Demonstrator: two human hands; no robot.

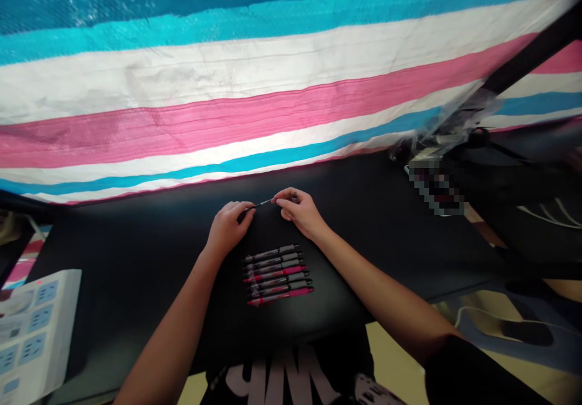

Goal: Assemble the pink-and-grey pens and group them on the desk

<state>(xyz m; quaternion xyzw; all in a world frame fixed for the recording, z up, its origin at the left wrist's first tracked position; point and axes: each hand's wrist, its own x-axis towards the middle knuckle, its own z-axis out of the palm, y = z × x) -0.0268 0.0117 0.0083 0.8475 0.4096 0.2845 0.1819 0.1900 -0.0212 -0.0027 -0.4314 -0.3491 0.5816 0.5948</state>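
Over the black table, my left hand [231, 226] is closed round one end of a slim dark pen [262, 203]. The fingertips of my right hand [297, 208] pinch together at the pen's other, lighter end. The pen lies nearly level between both hands, and much of it is hidden by the fingers. Closer to my body, several click pens [278, 274] lie side by side in a row. Some have grey grips and black parts, others have red grips and clips.
A white power strip [68, 308] with blue sockets stands at the table's left side. Toward the right lies a blurred-out flat device [437, 190], with clear plastic wrapping [454, 123] behind it. A striped tarp [254, 114] hangs along the black table's [150, 259] back edge.
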